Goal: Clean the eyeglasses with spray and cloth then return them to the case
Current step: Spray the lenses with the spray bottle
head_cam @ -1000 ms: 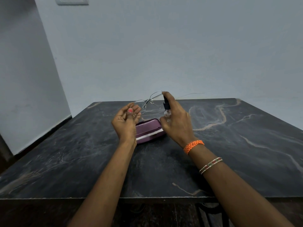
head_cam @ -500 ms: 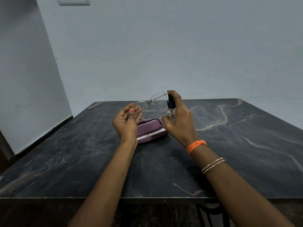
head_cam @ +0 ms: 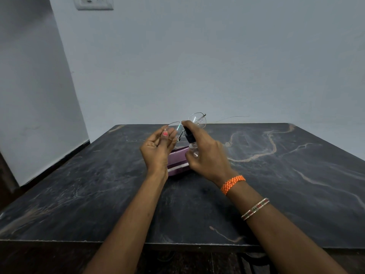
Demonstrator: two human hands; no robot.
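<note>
Pinching the eyeglasses [head_cam: 186,125] at their near rim, the left hand [head_cam: 158,150] holds them aloft, long axis toward 2 o'clock. Right hand [head_cam: 207,155] grips the spray bottle [head_cam: 191,142] just beside, nozzle toward 11 o'clock at the nearer lens. Case [head_cam: 177,161] lies below on the table [head_cam: 276,184].

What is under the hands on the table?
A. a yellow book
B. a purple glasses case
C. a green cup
B: a purple glasses case lies on the dark table, partly hidden behind the left hand and right hand.
</note>
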